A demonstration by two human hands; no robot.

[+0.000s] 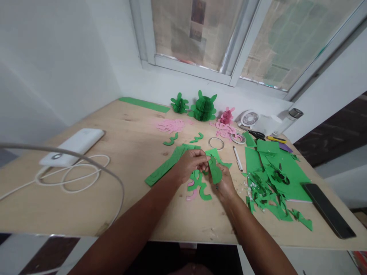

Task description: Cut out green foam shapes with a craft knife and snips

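Observation:
My left hand (191,165) pinches the upper edge of a small green paper piece (215,172) with a scalloped, curved outline. My right hand (225,183) is closed at the right side of the same piece, its fingers partly hidden behind the paper. A small dark spot shows beside that hand, too small to make out. Under and left of my left hand lie green paper strips (163,172) with drawn curves. Below the hands are cut green curved pieces (204,192) and a pink curved piece (191,196). Another green sheet scrap (225,162) sits just beyond the right hand.
Green honeycomb figures (203,109) and a pink one (226,115) stand by the wall. Pink cutouts (170,125), a tape roll (237,138), a white marker (237,158), scissors (281,176), green scraps (265,194) and a phone (328,210) lie around. A cabled power bank (76,145) is left.

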